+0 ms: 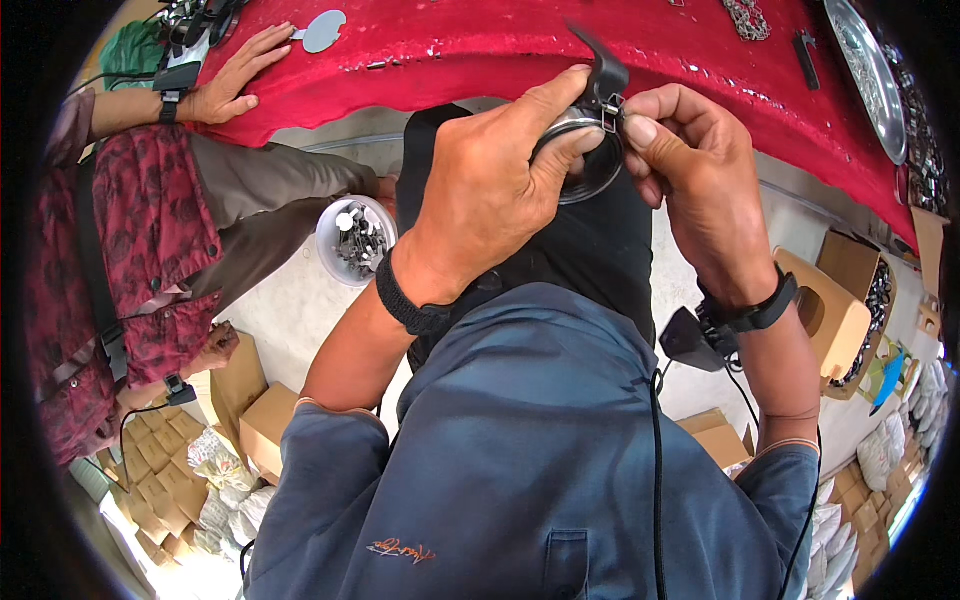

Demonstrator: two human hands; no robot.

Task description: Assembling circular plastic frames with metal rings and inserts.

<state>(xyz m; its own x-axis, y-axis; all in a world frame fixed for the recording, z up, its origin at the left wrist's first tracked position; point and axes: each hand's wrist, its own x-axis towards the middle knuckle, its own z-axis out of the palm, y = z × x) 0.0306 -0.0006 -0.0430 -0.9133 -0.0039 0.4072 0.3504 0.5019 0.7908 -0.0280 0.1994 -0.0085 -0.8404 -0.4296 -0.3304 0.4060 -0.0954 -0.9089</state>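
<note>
We note orange script [400,551] on the blue-grey shirt [520,400], too small to read with certainty. Above the lap, near the edge of the red-covered table [480,55], the left hand [485,185] grips a round metal-rimmed piece [598,183], hiding much of its left side. The right hand [695,150] bunches its thumb and forefinger beside the wire clip [608,116], below a curved black strap [608,72]; whether they pinch anything, we cannot tell. Contents of the white bucket [328,248] are indistinct.

Red cloth over the surface [470,40], and left of the left hand [500,170] lies a flat grey disc [324,32]; out beyond the right hand [690,150], a metal chain [746,18], a black piece [806,60], a big silvery tray [893,148].
</note>
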